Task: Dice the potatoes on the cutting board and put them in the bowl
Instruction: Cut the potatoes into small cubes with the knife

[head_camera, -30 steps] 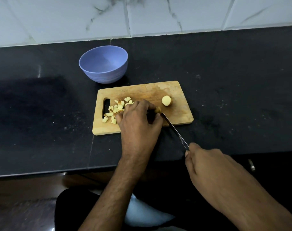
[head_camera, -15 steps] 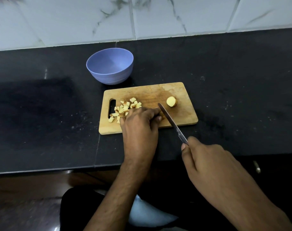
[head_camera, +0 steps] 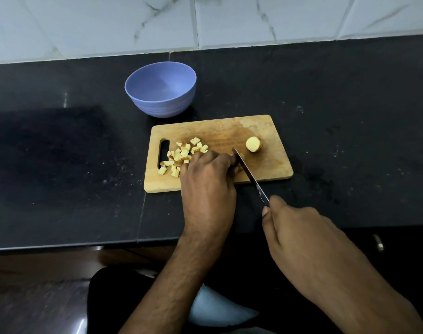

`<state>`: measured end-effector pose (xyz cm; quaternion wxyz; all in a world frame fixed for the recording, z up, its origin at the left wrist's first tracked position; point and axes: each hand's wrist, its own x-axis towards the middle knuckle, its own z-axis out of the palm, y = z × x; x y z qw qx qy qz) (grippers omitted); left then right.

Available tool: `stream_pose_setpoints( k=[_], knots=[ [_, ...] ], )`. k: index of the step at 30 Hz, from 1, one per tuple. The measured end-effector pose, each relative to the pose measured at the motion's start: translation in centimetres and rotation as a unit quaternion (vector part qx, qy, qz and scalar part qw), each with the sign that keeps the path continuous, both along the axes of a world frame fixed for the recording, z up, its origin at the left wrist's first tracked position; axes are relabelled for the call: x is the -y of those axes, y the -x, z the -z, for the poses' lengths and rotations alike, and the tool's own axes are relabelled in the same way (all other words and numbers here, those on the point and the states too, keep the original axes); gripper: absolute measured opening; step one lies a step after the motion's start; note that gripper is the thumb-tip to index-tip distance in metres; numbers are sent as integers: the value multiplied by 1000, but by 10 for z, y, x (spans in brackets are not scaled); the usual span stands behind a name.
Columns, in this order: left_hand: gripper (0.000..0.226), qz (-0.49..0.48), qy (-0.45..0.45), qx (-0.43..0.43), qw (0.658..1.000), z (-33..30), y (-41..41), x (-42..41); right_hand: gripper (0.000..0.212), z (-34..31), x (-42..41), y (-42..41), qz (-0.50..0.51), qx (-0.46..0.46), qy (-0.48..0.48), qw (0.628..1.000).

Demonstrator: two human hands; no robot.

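Note:
A wooden cutting board (head_camera: 273, 165) lies on the black counter. Several diced potato pieces (head_camera: 181, 155) sit near its handle slot on the left. A larger potato chunk (head_camera: 253, 144) rests at the board's right. My left hand (head_camera: 208, 184) curls over a potato piece (head_camera: 240, 168) in the board's middle, which is mostly hidden under the fingers. My right hand (head_camera: 299, 235) grips the handle of a knife (head_camera: 250, 174); the blade lies beside my left fingertips, tip near the board's middle. A blue bowl (head_camera: 161, 90) with nothing in it stands behind the board's left end.
The black counter (head_camera: 350, 141) stretches far to both sides, backed by a white tiled wall (head_camera: 229, 20). Its front edge runs just below my wrists. A small metal knob (head_camera: 378, 242) shows under the counter at right.
The knife blade has come back down beside my left fingers after being lifted slightly. My left hand stays over the potato piece. The view has shifted a little.

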<state>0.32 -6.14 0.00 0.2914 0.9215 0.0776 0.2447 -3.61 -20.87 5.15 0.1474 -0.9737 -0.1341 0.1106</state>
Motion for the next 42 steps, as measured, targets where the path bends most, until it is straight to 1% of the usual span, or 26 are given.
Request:
stream_pose_setpoints(
  k=[4, 8, 13, 18, 20, 24, 28, 30, 35, 42],
  knots=[
    [18, 11, 26, -1, 1000, 3, -4, -5, 29, 2, 0, -17, -12, -20, -13, 1000],
    [19, 0, 26, -8, 1000, 4, -3, -4, 29, 6, -2, -26, -30, -9, 3, 1000],
    [16, 6, 62, -10, 998, 1, 0, -1, 19, 5, 8, -15, -42, -33, 37, 998],
    [13, 7, 59, -16, 998, 1, 1, -1, 24, -2, 14, 5, -32, -30, 59, 997],
    [9, -3, 58, -16, 998, 2, 2, -2, 25, -2, 15, 12, -23, -34, 55, 998],
    [10, -14, 70, -3, 997, 2, 5, -2, 27, 0, 15, 16, 1, -19, 36, 999],
    [17, -12, 89, 1, 996, 5, 6, -5, 28, -1, 14, 20, 9, -5, 12, 1000],
    [19, -16, 86, 0, 996, 6, 5, -6, 30, -4, 11, 19, 10, 10, 0, 1000],
    [16, -28, 67, 1, 997, 4, 6, -4, 29, -6, 2, 16, 8, 35, -5, 999],
    [19, -39, 13, -7, 999, 2, 6, -4, 26, 0, -4, 14, -2, 24, 11, 1000]
  ],
)
